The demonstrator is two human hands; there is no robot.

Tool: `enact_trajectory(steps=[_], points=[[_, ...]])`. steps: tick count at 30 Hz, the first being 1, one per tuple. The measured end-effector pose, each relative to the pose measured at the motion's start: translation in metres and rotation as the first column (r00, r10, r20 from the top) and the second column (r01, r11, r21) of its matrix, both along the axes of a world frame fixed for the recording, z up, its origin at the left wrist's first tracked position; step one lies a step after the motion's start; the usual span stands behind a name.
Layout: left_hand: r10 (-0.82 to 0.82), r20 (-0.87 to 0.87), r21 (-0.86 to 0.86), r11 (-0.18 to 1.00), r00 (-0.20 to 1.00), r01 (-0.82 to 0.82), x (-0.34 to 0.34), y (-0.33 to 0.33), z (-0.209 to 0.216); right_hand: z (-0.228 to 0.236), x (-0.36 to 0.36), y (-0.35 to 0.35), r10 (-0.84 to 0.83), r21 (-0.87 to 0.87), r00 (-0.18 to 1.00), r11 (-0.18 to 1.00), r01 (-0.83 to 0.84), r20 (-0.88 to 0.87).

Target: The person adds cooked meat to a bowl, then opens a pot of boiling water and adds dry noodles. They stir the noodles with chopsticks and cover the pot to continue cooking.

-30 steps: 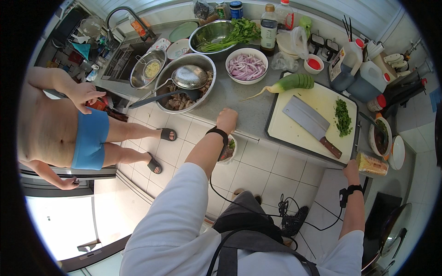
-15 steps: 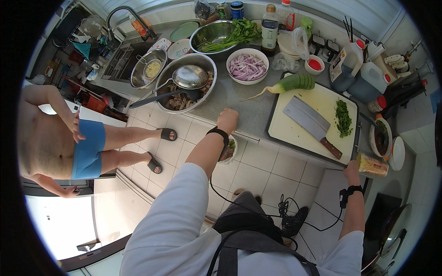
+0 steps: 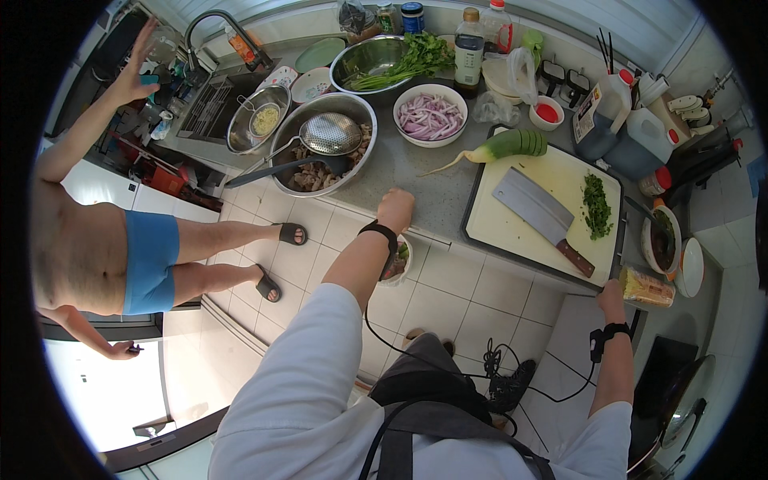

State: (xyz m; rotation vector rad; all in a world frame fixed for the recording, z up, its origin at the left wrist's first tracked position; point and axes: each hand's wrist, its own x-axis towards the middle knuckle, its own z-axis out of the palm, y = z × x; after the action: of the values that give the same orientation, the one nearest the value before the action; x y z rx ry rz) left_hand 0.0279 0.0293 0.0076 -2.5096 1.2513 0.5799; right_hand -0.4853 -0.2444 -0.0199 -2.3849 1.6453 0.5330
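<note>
A: How are the hands looking?

B: Your left hand (image 3: pixel 394 210) is resting at the counter (image 3: pixel 436 192) edge, fingers curling inward, with nothing showing in it; the metal bowl (image 3: pixel 308 104) is sitting beyond it, to the left. Your right hand (image 3: pixel 612 296) is lying just beside the packet (image 3: pixel 648 288) and the near right corner of the board (image 3: pixel 498 230). I can't tell how far open it is, or whether it's gripping anything.

A: And the cleaver (image 3: pixel 542 214)?

B: It's lying flat on the board, between the radish (image 3: pixel 504 146) and the chopped greens (image 3: pixel 595 206).

A: What could be going wrong?

B: Its handle is sitting near the board's near edge. If your right hand is sweeping inward, it could be catching the handle and swinging the blade; knocking the board could be sliding everything.

A: Which way is it pointing?

B: Its long axis is running diagonally: blade pointing far left, away from you, handle pointing near right, toward your right hand.
</note>
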Motion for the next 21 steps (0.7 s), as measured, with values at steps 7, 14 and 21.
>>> enact_trajectory(steps=[7,14,21], points=[[-0.023,-0.022,0.019,1.0,0.999,0.024,0.004,-0.001,-0.006,-0.003,-0.002,0.001,0.003,-0.034,1.0,0.999,-0.002,0.029],[-0.014,-0.029,-0.017,1.0,0.999,0.014,0.005,0.001,-0.01,-0.009,-0.006,-0.005,0.009,-0.001,0.999,1.0,-0.009,0.044],[-0.006,-0.022,-0.017,1.0,1.0,0.006,0.005,0.001,-0.011,-0.01,-0.007,-0.004,0.056,-0.029,0.998,0.998,-0.056,0.01]])
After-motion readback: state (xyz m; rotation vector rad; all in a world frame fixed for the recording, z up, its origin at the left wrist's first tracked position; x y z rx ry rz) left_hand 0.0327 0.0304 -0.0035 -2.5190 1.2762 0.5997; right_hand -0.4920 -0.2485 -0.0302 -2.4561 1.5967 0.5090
